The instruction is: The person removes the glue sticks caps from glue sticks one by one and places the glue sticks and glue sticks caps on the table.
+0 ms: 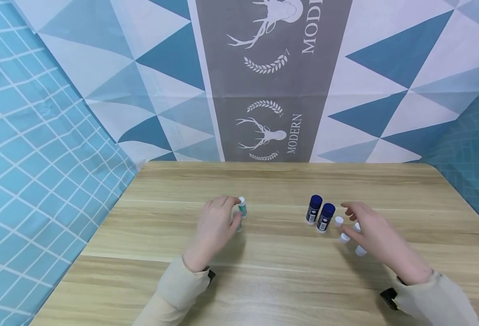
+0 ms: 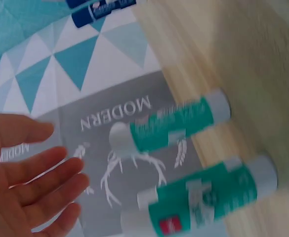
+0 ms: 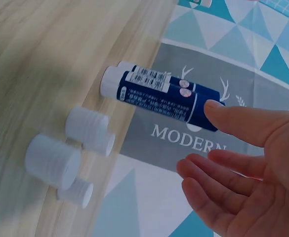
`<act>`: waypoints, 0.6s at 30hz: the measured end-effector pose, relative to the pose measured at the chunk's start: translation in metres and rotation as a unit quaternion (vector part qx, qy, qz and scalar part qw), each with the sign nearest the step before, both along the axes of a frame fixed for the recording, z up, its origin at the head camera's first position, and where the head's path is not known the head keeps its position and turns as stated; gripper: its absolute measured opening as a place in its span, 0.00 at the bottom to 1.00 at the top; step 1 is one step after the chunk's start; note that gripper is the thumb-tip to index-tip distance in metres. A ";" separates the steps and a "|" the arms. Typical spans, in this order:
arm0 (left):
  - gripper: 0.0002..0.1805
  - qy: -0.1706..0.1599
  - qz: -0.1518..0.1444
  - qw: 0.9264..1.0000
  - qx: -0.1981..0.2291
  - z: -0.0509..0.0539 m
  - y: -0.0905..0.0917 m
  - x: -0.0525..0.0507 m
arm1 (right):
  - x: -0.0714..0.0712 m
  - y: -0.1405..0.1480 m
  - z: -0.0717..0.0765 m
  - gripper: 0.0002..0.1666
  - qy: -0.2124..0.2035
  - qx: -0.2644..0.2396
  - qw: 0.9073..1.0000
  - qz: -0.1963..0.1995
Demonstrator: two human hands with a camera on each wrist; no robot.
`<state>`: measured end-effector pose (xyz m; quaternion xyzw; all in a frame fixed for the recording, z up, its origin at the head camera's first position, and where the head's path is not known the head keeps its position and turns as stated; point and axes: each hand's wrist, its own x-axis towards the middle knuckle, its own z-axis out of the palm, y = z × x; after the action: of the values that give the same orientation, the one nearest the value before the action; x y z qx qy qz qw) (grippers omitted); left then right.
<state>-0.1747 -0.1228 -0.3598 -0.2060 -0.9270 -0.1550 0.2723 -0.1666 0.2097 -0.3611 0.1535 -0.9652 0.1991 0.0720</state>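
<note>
Green-and-white glue sticks (image 2: 174, 126) stand upright on the table beside my left hand (image 1: 215, 222), which partly hides them in the head view. In the left wrist view its fingers (image 2: 45, 170) are spread loosely, apart from the sticks, and hold nothing. My right hand (image 1: 371, 231) hovers over several small white cylindrical pieces (image 1: 344, 237), its fingers relaxed and the palm holding nothing. Two dark blue glue sticks (image 1: 326, 218) stand upright side by side just left of that hand. In the right wrist view the thumb overlaps the top of one blue stick; contact cannot be told.
A wood-grain table (image 1: 280, 290) carries everything. Behind it hangs a patterned cloth (image 1: 264, 86) with deer prints and triangles. A blue checked cloth (image 1: 40, 149) borders the left side, and a teal one (image 1: 471, 149) the right.
</note>
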 end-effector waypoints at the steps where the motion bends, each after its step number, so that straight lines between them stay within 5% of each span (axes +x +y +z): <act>1: 0.10 0.006 -0.003 1.000 0.001 -0.001 0.003 0.000 | -0.001 -0.001 0.001 0.31 0.002 -0.005 1.000 0.001; 8: 0.11 0.014 -0.026 1.000 -0.009 -0.003 0.023 0.003 | -0.009 -0.012 -0.001 0.31 0.007 -0.030 1.000 0.001; 18: 0.13 -0.033 -0.064 0.997 -0.038 -0.009 0.049 0.008 | -0.017 -0.023 -0.008 0.27 0.043 -0.050 0.998 0.023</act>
<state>-0.1671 -0.0743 -0.3688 -0.2701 -0.9255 -0.1441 0.2229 -0.1832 0.1867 -0.3687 0.1801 -0.9463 0.2421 0.1162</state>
